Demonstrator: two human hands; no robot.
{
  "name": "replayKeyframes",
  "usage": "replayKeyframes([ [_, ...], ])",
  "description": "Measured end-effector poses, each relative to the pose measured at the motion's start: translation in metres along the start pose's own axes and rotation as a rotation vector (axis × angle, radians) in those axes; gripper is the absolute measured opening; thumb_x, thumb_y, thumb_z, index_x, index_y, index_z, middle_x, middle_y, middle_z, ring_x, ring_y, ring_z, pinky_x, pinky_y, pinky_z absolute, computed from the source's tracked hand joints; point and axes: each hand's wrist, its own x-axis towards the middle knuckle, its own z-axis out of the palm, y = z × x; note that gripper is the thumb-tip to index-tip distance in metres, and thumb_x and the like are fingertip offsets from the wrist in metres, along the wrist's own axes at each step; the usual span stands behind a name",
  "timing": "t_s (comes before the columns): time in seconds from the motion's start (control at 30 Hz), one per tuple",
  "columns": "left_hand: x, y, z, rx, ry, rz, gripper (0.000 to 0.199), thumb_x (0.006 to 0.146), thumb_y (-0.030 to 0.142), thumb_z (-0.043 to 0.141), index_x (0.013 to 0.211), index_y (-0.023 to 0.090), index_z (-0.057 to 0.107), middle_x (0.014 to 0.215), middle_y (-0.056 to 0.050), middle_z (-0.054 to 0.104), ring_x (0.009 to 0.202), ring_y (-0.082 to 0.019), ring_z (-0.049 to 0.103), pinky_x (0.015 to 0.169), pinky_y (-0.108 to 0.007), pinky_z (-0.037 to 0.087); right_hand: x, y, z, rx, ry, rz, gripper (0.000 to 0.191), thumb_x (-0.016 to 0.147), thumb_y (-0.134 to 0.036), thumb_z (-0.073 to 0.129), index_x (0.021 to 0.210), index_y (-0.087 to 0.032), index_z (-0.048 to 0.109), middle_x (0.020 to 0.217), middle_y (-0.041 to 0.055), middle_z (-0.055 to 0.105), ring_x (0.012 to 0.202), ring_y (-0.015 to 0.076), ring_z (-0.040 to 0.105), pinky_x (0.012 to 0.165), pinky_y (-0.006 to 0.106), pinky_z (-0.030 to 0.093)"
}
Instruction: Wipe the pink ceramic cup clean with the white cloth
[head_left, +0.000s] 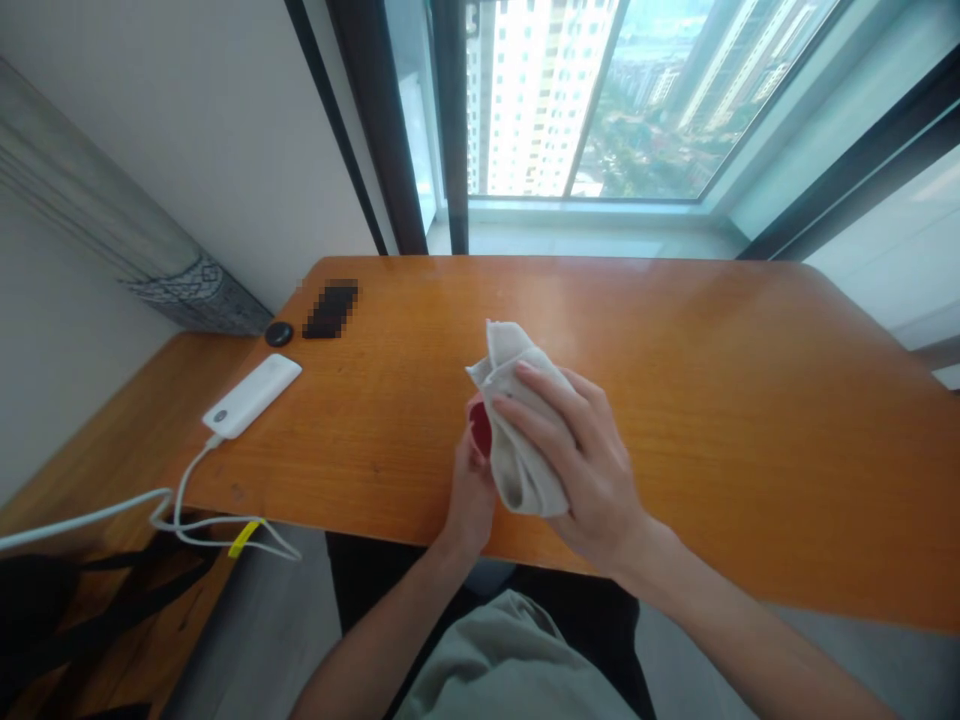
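Observation:
My right hand [577,450] is closed on a folded off-white cloth [525,470], its fingers spread across the outer side. The cloth is pressed against a small red object [481,430]. My left hand [472,490] grips that red object from the near left side. Most of the red object is hidden behind the cloth and my fingers, so its kind cannot be made out. Both hands are above the front middle part of the wooden table [720,420].
On the table's left lie a white power bank [255,395] with a white cable [178,500], a round black item [279,334] and a blurred-out dark rectangle [330,310]. A window [585,100] is behind the table. A black bag [45,610] sits at the lower left.

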Motion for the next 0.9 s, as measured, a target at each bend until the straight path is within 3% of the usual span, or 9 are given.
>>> replayKeyframes([
  [0.1,0.017,0.008,-0.012,-0.059,0.125,0.003,0.045,0.107,0.045,0.066,0.150,0.037,0.061,0.153,-0.006,0.070,0.140,-0.031,0.069,0.122,-0.049,0.057,-0.004,0.010,-0.003,0.203,-0.033,0.213,0.048,0.110,-0.033,0.061,0.157,-0.037,0.064,0.167,0.0087,0.060,0.152,0.0354,0.060,0.128,0.061,0.052],
  [0.17,0.029,0.007,-0.020,-0.018,0.102,-0.013,0.030,0.108,0.038,0.062,0.136,0.030,0.072,0.144,-0.007,0.076,0.136,-0.029,0.071,0.123,-0.045,0.053,-0.009,0.022,0.005,0.314,-0.008,0.310,0.043,0.111,-0.038,0.060,0.153,-0.034,0.067,0.163,0.0093,0.064,0.153,0.0325,0.061,0.130,0.059,0.049],
  [0.27,0.056,-0.003,-0.029,0.056,0.042,-0.003,0.028,0.109,0.034,0.056,0.127,0.028,0.077,0.136,-0.006,0.080,0.129,-0.027,0.073,0.120,-0.043,0.053,-0.013,0.039,0.018,0.441,0.068,0.430,0.047,0.109,-0.045,0.065,0.154,-0.032,0.067,0.164,0.0088,0.065,0.156,0.0307,0.058,0.136,0.059,0.041],
  [0.33,0.080,-0.011,-0.033,0.121,0.027,0.012,0.027,0.109,0.033,0.056,0.123,0.027,0.078,0.130,-0.006,0.082,0.125,-0.027,0.075,0.118,-0.044,0.054,-0.015,0.044,0.022,0.519,0.173,0.568,0.050,0.108,-0.047,0.067,0.156,-0.033,0.065,0.166,0.0067,0.064,0.158,0.0285,0.056,0.138,0.057,0.037],
  [0.43,0.117,-0.019,-0.035,0.198,0.069,0.062,0.024,0.106,0.031,0.060,0.118,0.027,0.080,0.124,-0.007,0.084,0.119,-0.029,0.076,0.116,-0.044,0.054,-0.020,0.042,0.023,0.597,0.451,0.781,0.046,0.109,-0.049,0.067,0.153,-0.037,0.068,0.164,0.0017,0.066,0.158,0.0243,0.057,0.139,0.055,0.035],
  [0.53,0.146,-0.023,-0.032,0.279,0.064,0.075,0.021,0.104,0.031,0.062,0.114,0.029,0.081,0.120,-0.006,0.085,0.114,-0.029,0.076,0.114,-0.044,0.055,-0.030,0.038,0.023,0.748,0.657,0.864,0.042,0.109,-0.049,0.064,0.149,-0.038,0.071,0.160,-0.0004,0.069,0.156,0.0230,0.059,0.138,0.054,0.037],
  [0.7,0.174,-0.034,-0.028,0.372,0.044,-0.093,0.020,0.102,0.032,0.062,0.101,0.031,0.082,0.107,-0.005,0.085,0.107,-0.031,0.076,0.114,-0.048,0.053,-0.047,0.038,0.016,0.989,0.600,0.812,0.041,0.112,-0.053,0.056,0.145,-0.037,0.074,0.153,0.0023,0.075,0.151,0.0269,0.065,0.133,0.060,0.046],
  [0.83,0.187,-0.044,-0.027,0.392,0.073,-0.121,0.018,0.100,0.028,0.062,0.095,0.029,0.080,0.107,-0.006,0.085,0.115,-0.033,0.075,0.127,-0.055,0.042,-0.057,0.038,0.008,1.109,0.552,0.858,0.043,0.111,-0.057,0.054,0.138,-0.034,0.079,0.150,0.0057,0.077,0.145,0.0307,0.070,0.132,0.065,0.046],
  [0.9,0.192,-0.047,-0.026,0.402,0.108,-0.126,0.015,0.097,0.023,0.064,0.094,0.028,0.079,0.116,-0.008,0.084,0.129,-0.035,0.071,0.133,-0.059,0.033,-0.059,0.035,0.006,1.160,0.579,0.912,0.043,0.111,-0.058,0.053,0.134,-0.034,0.080,0.148,0.0055,0.078,0.143,0.0311,0.071,0.130,0.066,0.049],
])
